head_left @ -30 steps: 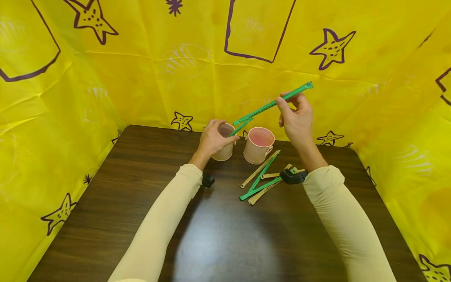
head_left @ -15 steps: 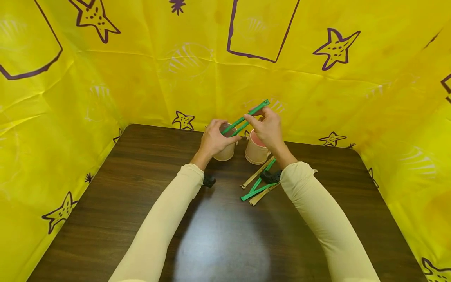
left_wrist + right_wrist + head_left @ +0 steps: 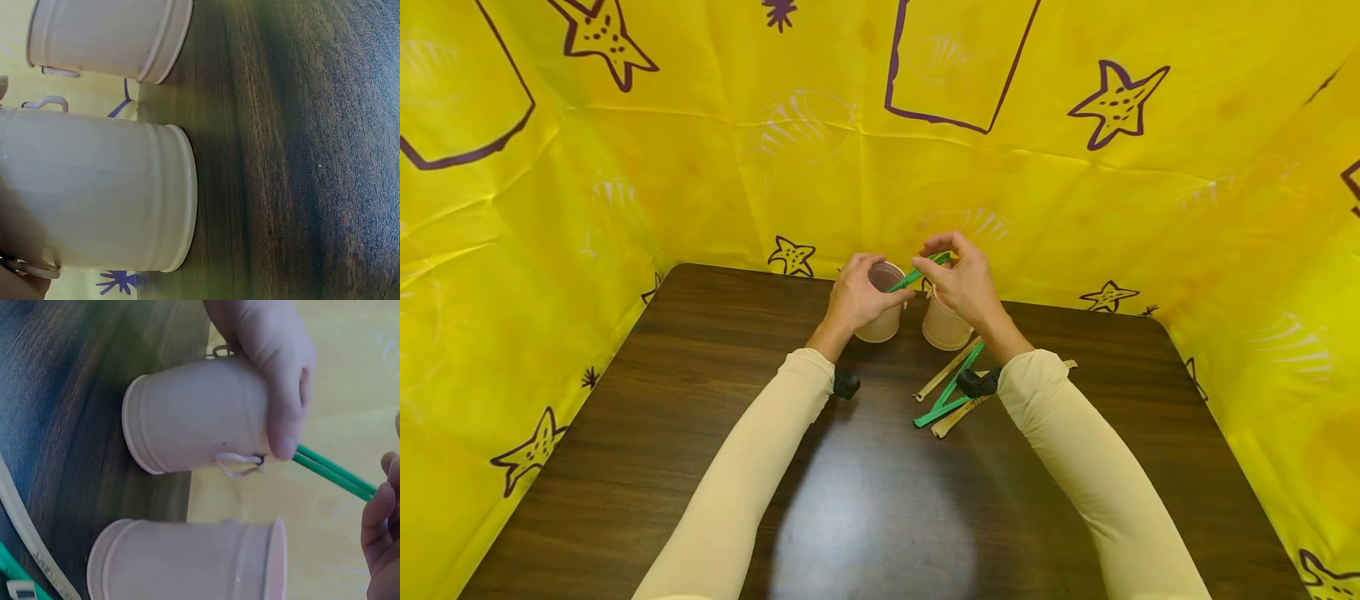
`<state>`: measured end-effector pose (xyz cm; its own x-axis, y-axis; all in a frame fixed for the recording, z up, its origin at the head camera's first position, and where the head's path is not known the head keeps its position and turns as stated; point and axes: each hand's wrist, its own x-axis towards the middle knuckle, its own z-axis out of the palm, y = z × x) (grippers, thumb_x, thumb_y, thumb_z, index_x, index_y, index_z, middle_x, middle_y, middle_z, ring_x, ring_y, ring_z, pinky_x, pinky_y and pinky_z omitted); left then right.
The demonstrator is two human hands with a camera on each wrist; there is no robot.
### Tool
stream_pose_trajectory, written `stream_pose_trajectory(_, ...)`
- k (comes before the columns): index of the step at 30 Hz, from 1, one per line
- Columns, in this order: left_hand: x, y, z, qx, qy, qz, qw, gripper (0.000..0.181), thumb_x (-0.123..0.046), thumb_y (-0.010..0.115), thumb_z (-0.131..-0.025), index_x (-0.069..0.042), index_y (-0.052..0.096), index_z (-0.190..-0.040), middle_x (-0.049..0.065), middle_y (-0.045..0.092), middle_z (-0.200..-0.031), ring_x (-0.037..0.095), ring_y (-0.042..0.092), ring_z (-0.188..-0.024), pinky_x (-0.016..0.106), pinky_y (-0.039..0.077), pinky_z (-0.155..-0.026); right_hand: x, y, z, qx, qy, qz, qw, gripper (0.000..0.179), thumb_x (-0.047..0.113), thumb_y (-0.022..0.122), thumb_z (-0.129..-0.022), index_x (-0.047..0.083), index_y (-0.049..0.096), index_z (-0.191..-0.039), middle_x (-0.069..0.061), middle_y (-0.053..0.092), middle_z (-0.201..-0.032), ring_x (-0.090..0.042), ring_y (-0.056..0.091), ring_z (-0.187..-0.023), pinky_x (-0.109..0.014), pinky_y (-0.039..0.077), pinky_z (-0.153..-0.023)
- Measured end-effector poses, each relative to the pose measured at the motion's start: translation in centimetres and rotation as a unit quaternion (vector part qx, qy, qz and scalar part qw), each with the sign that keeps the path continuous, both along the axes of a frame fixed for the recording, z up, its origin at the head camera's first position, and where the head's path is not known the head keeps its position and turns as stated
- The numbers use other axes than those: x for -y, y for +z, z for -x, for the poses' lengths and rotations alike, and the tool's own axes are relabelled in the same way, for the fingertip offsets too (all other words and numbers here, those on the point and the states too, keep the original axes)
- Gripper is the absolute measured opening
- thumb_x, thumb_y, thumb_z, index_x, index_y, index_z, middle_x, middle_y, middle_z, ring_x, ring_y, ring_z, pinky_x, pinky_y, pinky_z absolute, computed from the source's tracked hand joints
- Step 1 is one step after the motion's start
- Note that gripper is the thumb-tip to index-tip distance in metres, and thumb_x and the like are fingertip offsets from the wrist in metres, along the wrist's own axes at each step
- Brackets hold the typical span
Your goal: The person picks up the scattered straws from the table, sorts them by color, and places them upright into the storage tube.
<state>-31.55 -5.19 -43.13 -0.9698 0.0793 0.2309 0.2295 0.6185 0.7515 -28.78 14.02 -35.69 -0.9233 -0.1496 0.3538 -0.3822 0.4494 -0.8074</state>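
My left hand (image 3: 854, 293) grips the rim of the left pale pink pail (image 3: 880, 327), which stands upright with small side handles. Its thumb lies over the near rim, as the left hand (image 3: 281, 381) shows in the right wrist view. Two long green stick packets (image 3: 331, 471) slant out of that pail, side by side, their lower ends hidden inside. My right hand (image 3: 966, 285) pinches the upper end of a green stick packet (image 3: 917, 275) above the pails; whether it pinches both is unclear. Beneath the right hand stands a second pink pail (image 3: 945, 327), apart from the first.
Several loose stick packets, green (image 3: 942, 412) and tan (image 3: 947, 372), lie crossed on the dark wooden table (image 3: 715, 367), partly under the right wrist. A yellow patterned sheet (image 3: 820, 167) rises behind and along both sides of the table.
My right hand has come left and down with its green packet, lowering it into the left pail beside the other green one. My left hand has stayed on the pail.
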Motion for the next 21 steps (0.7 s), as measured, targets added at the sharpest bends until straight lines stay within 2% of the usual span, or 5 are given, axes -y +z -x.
stream_pose_trajectory(6,0.1,0.1,0.1,0.008,-0.002,0.002,1.0000,0.087,-0.059,0.084,-0.075,-0.013,0.056,-0.143,0.004,0.051,-0.146,0.029,0.051,-0.135,0.050,0.045,-0.110,-1.8,0.9,-1.0,-0.001,-0.014,0.001,0.9999,0.034,0.029,0.077,-0.093,0.010,0.064,-0.118,-0.007,0.070,-0.117,-0.009,0.041,-0.054,-0.020,0.037,-0.051)
stream_pose_trajectory(10,0.1,0.2,0.2,0.008,0.002,0.010,0.9999,0.087,-0.061,0.083,-0.075,-0.014,0.056,-0.143,0.004,0.052,-0.146,0.029,0.051,-0.135,0.049,0.045,-0.109,-3.4,1.5,-2.1,-0.001,-0.018,-0.022,0.9996,0.032,0.026,0.076,-0.093,0.009,0.064,-0.118,-0.008,0.069,-0.116,-0.009,0.041,-0.052,-0.020,0.036,-0.048)
stream_pose_trajectory(16,0.2,0.3,0.3,0.008,0.006,0.012,0.9999,0.086,-0.061,0.083,-0.075,-0.015,0.057,-0.143,0.003,0.052,-0.146,0.029,0.052,-0.135,0.050,0.045,-0.108,-6.0,1.5,-3.8,0.010,-0.020,-0.098,0.9949,0.028,0.031,0.077,-0.093,0.013,0.066,-0.113,-0.002,0.070,-0.109,-0.016,0.046,-0.055,-0.025,0.038,-0.048)
stream_pose_trajectory(21,0.0,0.1,0.2,0.009,0.002,0.010,0.9999,0.087,-0.061,0.083,-0.074,-0.014,0.057,-0.143,0.003,0.052,-0.145,0.029,0.052,-0.135,0.050,0.045,-0.109,-8.4,0.3,-5.3,-0.002,0.003,-0.159,0.9872,0.018,0.026,0.078,-0.092,0.014,0.071,-0.104,-0.003,0.072,-0.093,-0.018,0.048,-0.057,-0.025,0.039,-0.049)
